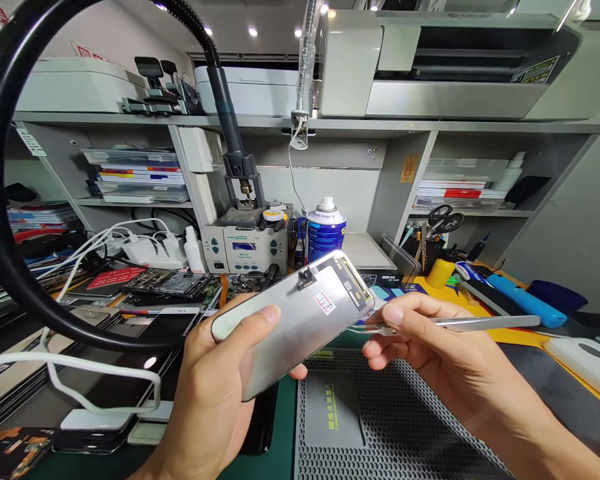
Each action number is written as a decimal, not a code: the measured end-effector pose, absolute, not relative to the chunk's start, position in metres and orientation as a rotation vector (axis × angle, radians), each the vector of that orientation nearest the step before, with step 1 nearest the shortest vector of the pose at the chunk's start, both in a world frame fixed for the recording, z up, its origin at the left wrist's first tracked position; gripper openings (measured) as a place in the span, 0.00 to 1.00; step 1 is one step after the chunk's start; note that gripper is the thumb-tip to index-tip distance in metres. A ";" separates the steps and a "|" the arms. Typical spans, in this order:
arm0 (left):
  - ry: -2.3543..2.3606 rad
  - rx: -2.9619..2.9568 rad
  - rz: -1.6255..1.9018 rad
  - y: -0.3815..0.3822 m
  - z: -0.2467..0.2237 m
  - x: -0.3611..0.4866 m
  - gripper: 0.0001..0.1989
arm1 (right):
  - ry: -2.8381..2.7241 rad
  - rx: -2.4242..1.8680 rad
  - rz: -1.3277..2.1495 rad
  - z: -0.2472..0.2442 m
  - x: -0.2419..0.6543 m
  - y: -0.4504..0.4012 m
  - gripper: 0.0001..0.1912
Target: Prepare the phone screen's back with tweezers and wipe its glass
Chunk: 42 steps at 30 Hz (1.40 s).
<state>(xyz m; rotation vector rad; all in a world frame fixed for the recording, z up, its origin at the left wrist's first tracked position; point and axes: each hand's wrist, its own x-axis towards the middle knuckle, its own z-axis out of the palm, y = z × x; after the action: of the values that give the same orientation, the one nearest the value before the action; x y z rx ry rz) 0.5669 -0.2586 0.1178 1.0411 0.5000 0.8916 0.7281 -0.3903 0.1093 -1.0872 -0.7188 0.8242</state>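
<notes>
panel: screen panel held back side up above the bench, tilted, far end raised to the right; grey metal back, small white label with red marks, black connector near the far end.
left hand: left hand grips the panel's near half, thumb laid across the back, fingers clenched under it.
right hand: right hand pinches tweezers; their tips meet the panel's right edge.
mat: grey perforated mat lies under both hands, on a green mat.
left margin: black ring lamp, white cable and stacked phones crowd the bench.
rear edge: solder station and spray can stand behind the panel, near.
right margin: blue tool and a white case, well apart.
</notes>
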 end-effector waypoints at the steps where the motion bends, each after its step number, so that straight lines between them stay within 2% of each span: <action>1: 0.503 1.039 0.893 -0.259 0.118 0.567 0.09 | -0.719 -1.086 0.825 0.109 0.728 -0.391 0.08; 42: 0.490 1.043 0.875 -0.257 0.113 0.566 0.08 | -0.704 -1.103 0.842 0.109 0.725 -0.387 0.09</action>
<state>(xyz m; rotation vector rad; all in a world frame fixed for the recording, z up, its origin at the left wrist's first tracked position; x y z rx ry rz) 0.5660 -0.2570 0.1127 1.0434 0.4902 0.8746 0.7249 -0.3872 0.1092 -1.1034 -0.7041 0.8425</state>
